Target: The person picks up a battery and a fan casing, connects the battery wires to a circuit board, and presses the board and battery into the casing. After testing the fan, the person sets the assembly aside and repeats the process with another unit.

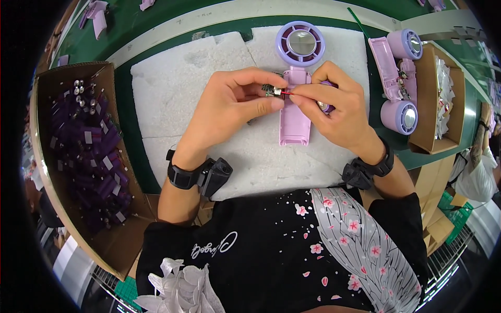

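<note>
My left hand (227,101) pinches a small green circuit board (267,88) with a white connector (277,91) at its edge. Thumb and forefinger of my right hand (334,101) close on a thin red wire (287,93) that meets the connector; whether its end is fully seated cannot be made out. Beneath both hands lies a handheld fan with a lilac round head (300,44) and an open pink handle shell (295,125). A second lilac round part (327,99) is mostly covered by my right hand.
White foam sheets (177,78) cover the green bench (136,156). On the left, a cardboard box (133,229) holds many purple wrapped cells. To the right lie opened fans (399,117) beside a cardboard box (425,138) of white pieces. A green stick (358,22) lies near the far edge.
</note>
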`<action>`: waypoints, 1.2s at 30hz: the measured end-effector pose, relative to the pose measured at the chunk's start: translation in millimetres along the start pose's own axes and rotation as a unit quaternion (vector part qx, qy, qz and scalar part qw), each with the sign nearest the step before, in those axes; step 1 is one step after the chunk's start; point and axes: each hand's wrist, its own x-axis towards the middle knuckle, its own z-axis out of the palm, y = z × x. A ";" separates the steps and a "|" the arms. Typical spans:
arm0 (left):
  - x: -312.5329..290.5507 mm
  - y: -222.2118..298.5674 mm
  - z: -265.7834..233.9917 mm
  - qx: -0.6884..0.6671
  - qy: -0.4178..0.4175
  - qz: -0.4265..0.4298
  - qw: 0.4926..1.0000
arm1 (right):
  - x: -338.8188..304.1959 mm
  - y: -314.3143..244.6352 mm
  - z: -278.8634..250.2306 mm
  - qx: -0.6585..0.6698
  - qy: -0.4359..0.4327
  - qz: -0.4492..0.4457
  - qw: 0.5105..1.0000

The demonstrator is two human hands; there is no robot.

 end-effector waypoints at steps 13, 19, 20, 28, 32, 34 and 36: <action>1.2 9.9 -2.4 -0.056 -0.017 -0.041 0.997 | 0.8 1.8 -0.2 0.007 -0.019 -0.014 1.000; 2.9 3.2 -3.6 -0.024 -0.001 -0.014 1.000 | 1.2 0.3 -1.4 0.010 -0.024 -0.020 0.999; 2.9 2.0 -3.3 -0.025 0.001 0.003 1.000 | 1.1 -0.1 -1.5 0.010 -0.024 -0.019 0.999; 0.0 4.3 1.7 -0.023 0.046 0.041 0.998 | 1.3 1.0 -1.3 0.006 -0.027 -0.014 1.000; 0.3 1.2 3.8 -0.014 0.061 0.052 0.997 | 1.3 1.5 -0.3 0.010 -0.018 -0.020 1.000; 0.2 2.5 5.0 0.008 0.061 0.061 0.996 | -0.1 1.9 -0.1 0.003 -0.016 -0.022 1.000; -0.2 3.6 5.9 0.051 0.062 0.076 0.994 | -0.2 1.9 -0.1 -0.001 -0.016 -0.023 1.000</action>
